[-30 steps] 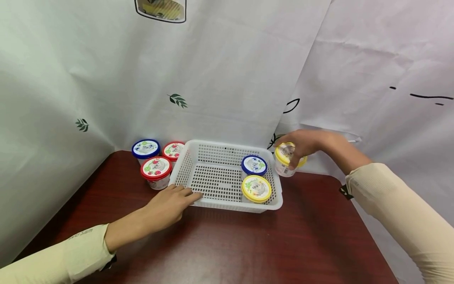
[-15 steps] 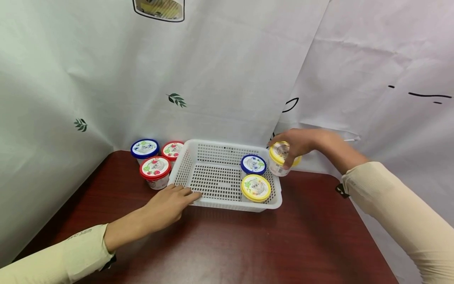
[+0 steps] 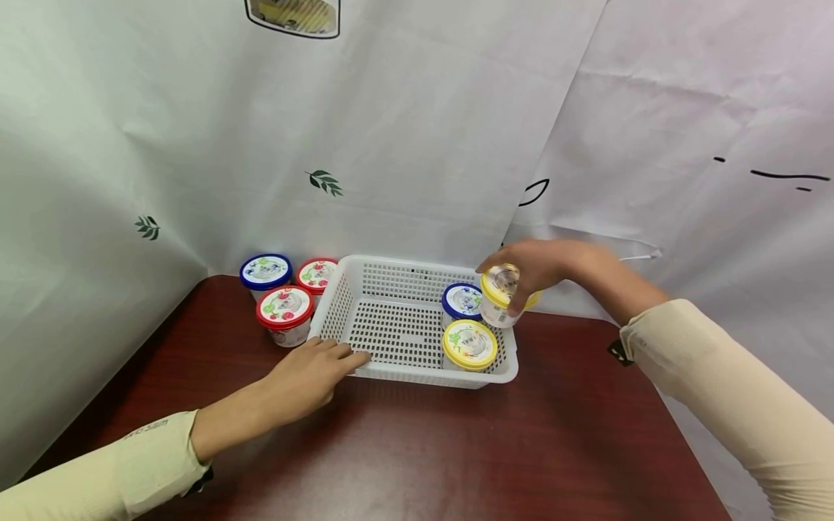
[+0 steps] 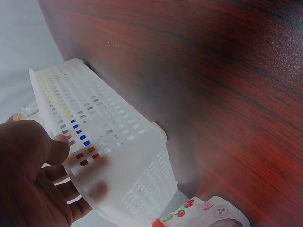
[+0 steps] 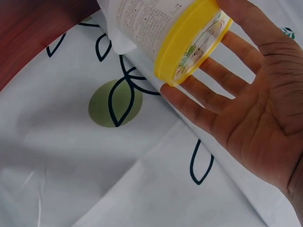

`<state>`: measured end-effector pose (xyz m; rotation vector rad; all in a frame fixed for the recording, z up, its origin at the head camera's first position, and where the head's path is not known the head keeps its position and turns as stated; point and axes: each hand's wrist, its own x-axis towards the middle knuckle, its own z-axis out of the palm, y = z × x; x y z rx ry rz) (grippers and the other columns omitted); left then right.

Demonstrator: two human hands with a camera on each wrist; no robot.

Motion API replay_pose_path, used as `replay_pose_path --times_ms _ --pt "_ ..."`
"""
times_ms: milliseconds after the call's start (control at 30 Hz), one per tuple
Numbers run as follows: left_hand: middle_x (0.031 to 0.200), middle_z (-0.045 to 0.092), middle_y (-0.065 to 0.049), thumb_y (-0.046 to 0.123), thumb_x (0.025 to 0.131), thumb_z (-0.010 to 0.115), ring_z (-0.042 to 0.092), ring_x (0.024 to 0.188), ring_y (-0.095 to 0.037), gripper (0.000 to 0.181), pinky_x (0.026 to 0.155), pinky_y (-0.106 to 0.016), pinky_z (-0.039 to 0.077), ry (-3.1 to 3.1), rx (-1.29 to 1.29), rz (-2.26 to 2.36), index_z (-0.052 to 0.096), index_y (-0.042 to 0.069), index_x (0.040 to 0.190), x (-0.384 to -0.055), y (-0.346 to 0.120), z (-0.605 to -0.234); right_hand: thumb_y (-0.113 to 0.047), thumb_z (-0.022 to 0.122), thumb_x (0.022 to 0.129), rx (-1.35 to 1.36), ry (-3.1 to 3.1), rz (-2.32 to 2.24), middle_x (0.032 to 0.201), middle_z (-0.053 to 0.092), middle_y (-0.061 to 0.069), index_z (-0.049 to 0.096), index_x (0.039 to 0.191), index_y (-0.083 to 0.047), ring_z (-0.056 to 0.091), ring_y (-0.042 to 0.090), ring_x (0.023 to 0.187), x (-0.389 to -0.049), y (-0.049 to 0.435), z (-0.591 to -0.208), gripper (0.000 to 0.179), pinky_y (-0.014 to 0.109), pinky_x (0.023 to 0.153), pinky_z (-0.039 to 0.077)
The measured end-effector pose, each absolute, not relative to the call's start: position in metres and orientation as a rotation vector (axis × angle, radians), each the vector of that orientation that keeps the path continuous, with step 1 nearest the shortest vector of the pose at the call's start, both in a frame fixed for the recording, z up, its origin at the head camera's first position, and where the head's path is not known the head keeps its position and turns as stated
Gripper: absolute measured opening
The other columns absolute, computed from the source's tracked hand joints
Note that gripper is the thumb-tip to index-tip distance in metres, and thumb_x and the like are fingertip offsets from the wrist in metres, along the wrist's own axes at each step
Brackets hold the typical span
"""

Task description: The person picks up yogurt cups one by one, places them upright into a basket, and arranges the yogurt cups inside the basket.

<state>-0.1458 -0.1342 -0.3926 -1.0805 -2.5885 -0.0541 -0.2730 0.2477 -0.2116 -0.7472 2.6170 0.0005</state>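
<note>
My right hand (image 3: 542,262) grips a clear tub with a yellow lid (image 3: 495,311) by its lid, over the right end of the white plastic basket (image 3: 417,375). In the right wrist view, the fingers and thumb reach round the tub's yellow lid (image 5: 182,42); printed text covers its side. My left hand (image 3: 306,375) holds the basket's front left corner, thumb outside and fingers over the rim in the left wrist view. Inside the basket at the right stand a blue-lidded tub (image 3: 462,300) and another yellow-lidded tub (image 3: 470,346).
Left of the basket on the dark red table (image 3: 417,449) stand a blue-lidded tub (image 3: 266,270) and two red-lidded tubs, one in front (image 3: 284,307) and one behind (image 3: 316,275). A white printed cloth (image 3: 417,145) hangs close behind the basket and along the sides.
My right hand has carried the yellow-lidded tub leftward, from beside the basket to over its right end. The left hand has stayed at the basket's corner.
</note>
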Motion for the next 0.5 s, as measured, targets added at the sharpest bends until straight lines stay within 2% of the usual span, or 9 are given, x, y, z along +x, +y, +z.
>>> replay_pose_path --times_ms 300,500 --pt "0.119 0.082 -0.009 0.000 0.087 0.087 0.078 0.107 -0.030 0.053 0.097 -0.048 0.065 -2.578 -1.088 -0.053 0.076 0.013 0.137 -0.146 -0.133 -0.392 -0.034 0.102 0.081 -0.774 2.620 0.044 0.167 0.057 0.016 0.061 0.163 -0.028 0.055 0.039 0.150 -0.271 0.239 -0.215 0.092 0.061 0.119 0.052" --pt "0.116 0.081 -0.008 -0.002 0.085 0.085 0.077 0.104 -0.029 0.053 0.095 -0.046 0.065 -2.540 -1.094 -0.050 0.075 0.013 0.135 -0.146 -0.134 -0.394 -0.034 0.101 0.083 -0.788 2.608 0.051 0.169 0.056 0.016 0.061 0.163 -0.028 0.054 0.041 0.153 -0.270 0.233 -0.218 0.090 0.062 0.122 0.051"
